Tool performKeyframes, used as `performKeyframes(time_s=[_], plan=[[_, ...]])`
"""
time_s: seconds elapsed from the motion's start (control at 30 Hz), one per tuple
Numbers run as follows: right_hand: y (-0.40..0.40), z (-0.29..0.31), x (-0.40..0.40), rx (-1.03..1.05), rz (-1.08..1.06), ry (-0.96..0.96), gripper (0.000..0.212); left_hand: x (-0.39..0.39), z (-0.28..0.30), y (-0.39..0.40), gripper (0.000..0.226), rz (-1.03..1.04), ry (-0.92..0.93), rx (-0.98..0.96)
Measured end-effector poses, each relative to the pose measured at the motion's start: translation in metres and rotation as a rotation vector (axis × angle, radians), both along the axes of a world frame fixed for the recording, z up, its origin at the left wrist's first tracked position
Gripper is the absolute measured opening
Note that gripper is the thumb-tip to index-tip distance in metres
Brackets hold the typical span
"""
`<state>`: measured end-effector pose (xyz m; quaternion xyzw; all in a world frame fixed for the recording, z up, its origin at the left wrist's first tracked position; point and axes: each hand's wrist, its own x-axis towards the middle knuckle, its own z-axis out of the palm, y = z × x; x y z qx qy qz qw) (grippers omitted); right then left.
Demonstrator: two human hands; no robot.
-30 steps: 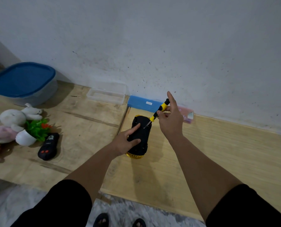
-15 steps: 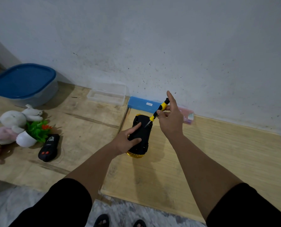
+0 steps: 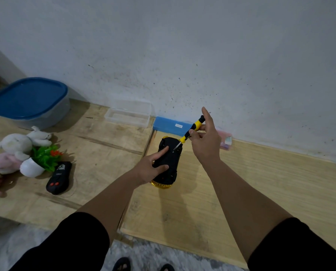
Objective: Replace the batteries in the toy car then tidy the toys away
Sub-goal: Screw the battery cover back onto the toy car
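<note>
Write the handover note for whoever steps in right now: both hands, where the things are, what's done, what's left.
Left hand: rests on the upturned toy car, steadying it on the wooden board.
Right hand: fingers pinch the yellow-and-black screwdriver, tip down on the car's underside.
Remote control, plush toys and potted plastic plant lie to the left; blue-lidded tub stands behind them.
Done: car flipped, screwdriver set to it.
Left: open the cover, swap batteries, close up, tidy toys away.

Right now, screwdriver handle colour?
Yellow and black bands, on the screwdriver pinched in the right hand. Head view, the only one.
</note>
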<state>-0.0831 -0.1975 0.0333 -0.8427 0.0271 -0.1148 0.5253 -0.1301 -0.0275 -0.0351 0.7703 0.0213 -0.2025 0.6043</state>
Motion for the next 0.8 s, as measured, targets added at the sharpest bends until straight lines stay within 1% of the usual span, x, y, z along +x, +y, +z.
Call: performKeyframes(time_s=[0.63, 0.8], plan=[[0.0018, 0.0020, -0.0038, -0.031, 0.015, -0.029, 0.068, 0.0002, 0.0031, 0.0017, 0.064, -0.004, 0.005, 0.006], [0.0066, 0.0037, -0.0087, -0.115, 0.121, -0.100, 0.060, -0.0004, 0.0027, -0.0011, 0.064, 0.008, 0.026, 0.009]])
